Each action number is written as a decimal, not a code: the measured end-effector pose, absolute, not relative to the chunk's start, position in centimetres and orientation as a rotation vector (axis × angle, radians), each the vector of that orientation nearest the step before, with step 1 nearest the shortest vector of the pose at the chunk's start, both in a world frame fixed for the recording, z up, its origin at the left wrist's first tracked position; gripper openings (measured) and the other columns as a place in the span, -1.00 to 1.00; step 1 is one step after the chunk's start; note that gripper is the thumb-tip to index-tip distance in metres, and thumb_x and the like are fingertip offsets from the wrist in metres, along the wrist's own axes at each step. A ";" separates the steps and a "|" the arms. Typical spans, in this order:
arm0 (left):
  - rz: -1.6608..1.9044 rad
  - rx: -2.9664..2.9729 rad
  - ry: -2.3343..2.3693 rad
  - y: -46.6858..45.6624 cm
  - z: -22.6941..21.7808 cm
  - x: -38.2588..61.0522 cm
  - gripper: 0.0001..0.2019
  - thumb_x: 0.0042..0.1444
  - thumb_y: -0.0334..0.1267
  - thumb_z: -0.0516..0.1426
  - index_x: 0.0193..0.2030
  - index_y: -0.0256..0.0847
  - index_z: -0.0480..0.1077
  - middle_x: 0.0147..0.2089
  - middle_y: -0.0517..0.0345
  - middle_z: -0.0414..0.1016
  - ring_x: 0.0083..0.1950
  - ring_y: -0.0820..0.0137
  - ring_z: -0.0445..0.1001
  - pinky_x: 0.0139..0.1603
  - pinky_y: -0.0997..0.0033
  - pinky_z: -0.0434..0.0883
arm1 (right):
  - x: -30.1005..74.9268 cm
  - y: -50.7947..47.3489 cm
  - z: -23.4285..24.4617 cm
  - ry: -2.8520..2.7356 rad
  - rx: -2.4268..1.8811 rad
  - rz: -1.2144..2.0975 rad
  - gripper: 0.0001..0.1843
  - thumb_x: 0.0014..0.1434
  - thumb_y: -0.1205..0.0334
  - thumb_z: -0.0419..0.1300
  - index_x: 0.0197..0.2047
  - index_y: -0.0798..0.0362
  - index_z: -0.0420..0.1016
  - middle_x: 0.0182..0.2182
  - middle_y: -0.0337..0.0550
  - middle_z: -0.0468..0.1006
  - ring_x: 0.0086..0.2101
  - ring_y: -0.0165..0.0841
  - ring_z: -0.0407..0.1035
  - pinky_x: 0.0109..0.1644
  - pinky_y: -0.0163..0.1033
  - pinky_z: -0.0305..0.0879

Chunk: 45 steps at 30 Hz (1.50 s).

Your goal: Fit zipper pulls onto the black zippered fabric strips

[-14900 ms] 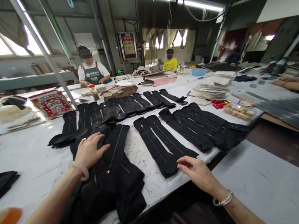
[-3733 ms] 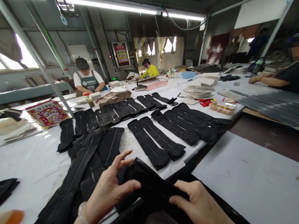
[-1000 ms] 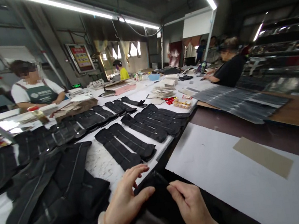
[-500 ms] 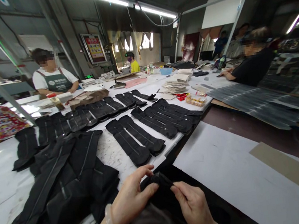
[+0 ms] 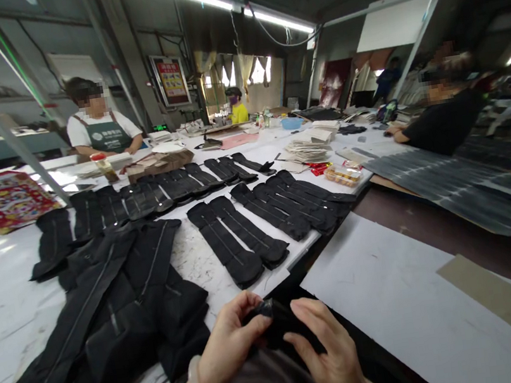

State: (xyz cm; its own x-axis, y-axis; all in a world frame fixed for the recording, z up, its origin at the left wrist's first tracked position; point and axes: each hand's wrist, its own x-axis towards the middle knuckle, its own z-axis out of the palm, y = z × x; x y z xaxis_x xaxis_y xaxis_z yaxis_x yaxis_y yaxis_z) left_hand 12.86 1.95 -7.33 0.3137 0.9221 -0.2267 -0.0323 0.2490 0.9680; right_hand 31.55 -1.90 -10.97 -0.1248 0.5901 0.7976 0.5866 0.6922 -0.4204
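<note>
My left hand (image 5: 232, 339), with a pale bangle at the wrist, pinches the edge of a black fabric piece (image 5: 280, 323) low in the middle of the head view. Dark clothing behind blends with that piece, so its full shape cannot be made out. To its right, my right hand (image 5: 331, 353) has thumb and fingers apart beside the cloth. Just beyond my hands lie two black zippered fabric pieces (image 5: 238, 240) side by side. A loose heap of similar black zippered pieces (image 5: 123, 307) spreads over the table to the left.
Further rows of black pieces (image 5: 163, 189) cover the white table (image 5: 9, 311). A white board (image 5: 394, 286) with a tan strip (image 5: 507, 301) lies at right. Grey strips (image 5: 455, 181), paper stacks (image 5: 309, 145) and a plastic food box (image 5: 343, 174) sit beyond. Co-workers (image 5: 104, 127) are at the table.
My right hand has loosened from the black fabric piece and its fingers have spread. My left hand still pinches the edge. The view has shifted slightly left.
</note>
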 end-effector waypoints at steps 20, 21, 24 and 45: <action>0.843 1.108 1.094 1.7 -6.8 13.2 -0.80 -0.07 -0.20 0.25 -0.32 -0.25 0.41 -0.55 0.30 0.37 -0.52 0.50 0.30 -0.52 0.55 0.33 | 32.1 1.5 -7.3 -2.255 -0.509 -0.677 -0.63 0.26 0.53 -0.10 -0.15 0.34 0.55 -0.33 0.09 0.60 -0.21 -0.15 0.43 -0.04 0.11 0.24; 0.844 1.117 1.100 1.6 -6.8 13.3 -0.80 -0.06 -0.20 0.25 -0.33 -0.25 0.40 -0.55 0.30 0.37 -0.52 0.49 0.30 -0.52 0.54 0.32 | 32.0 1.6 -7.4 -2.249 -0.526 -0.670 -0.62 0.27 0.52 -0.12 -0.16 0.33 0.54 -0.34 0.09 0.60 -0.21 -0.15 0.43 -0.03 0.10 0.24; 0.862 1.136 1.113 1.5 -6.9 13.5 -0.81 -0.04 -0.20 0.22 -0.31 -0.26 0.41 -0.55 0.31 0.35 -0.52 0.49 0.28 -0.52 0.53 0.32 | 31.6 1.7 -7.7 -2.234 -0.601 -0.614 -0.61 0.30 0.51 -0.15 -0.17 0.30 0.52 -0.33 0.07 0.59 -0.19 -0.17 0.43 0.01 0.08 0.22; 0.908 1.102 1.243 1.4 -7.7 13.4 -0.79 -0.06 -0.15 0.23 -0.35 -0.25 0.43 -0.59 0.29 0.39 -0.57 0.46 0.33 -0.58 0.52 0.32 | 31.0 2.1 -10.9 -2.120 -0.624 -0.619 -0.66 0.29 0.51 -0.07 -0.10 0.27 0.54 -0.32 0.07 0.60 -0.19 -0.14 0.47 0.03 0.17 0.22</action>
